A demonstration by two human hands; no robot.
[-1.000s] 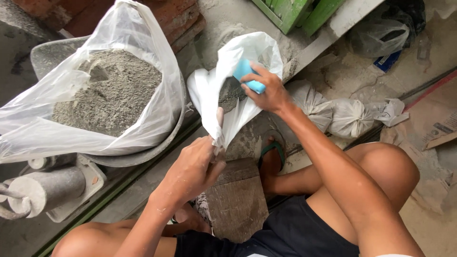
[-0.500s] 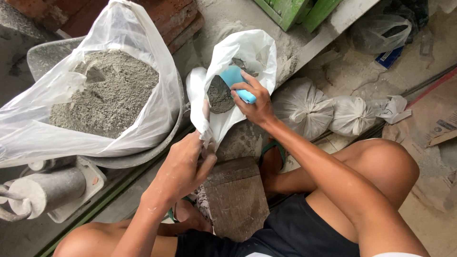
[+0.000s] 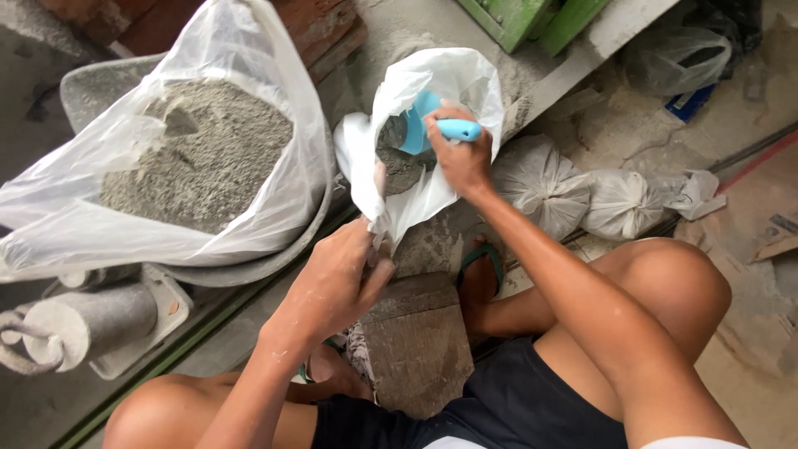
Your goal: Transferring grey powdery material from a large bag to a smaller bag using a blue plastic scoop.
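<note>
Left hand [image 3: 337, 278] nearest body, fist clamped on gathered lower edge of small white bag [image 3: 432, 125], holding mouth open. Bag rises up and away from left hand, long axis toward right hand. Right hand [image 3: 461, 158] beyond, fingers wrapped round handle of blue scoop [image 3: 420, 125]; bowl sunk inside bag mouth, touching grey powder. Right hand nearer to bag opening. Scoop bowl partly hidden by plastic; fill level hard to judge. Farther, left of both hands: large open sack of grey powder [image 3: 191, 158]. Right of right hand: tied filled bags [image 3: 540, 183].

I count one blue scoop [image 3: 432, 126]; two open white bags of grey powder, far left [image 3: 274, 108] and centre [image 3: 457, 83]; two tied sacks right [image 3: 540, 183] [image 3: 619, 204].
</note>
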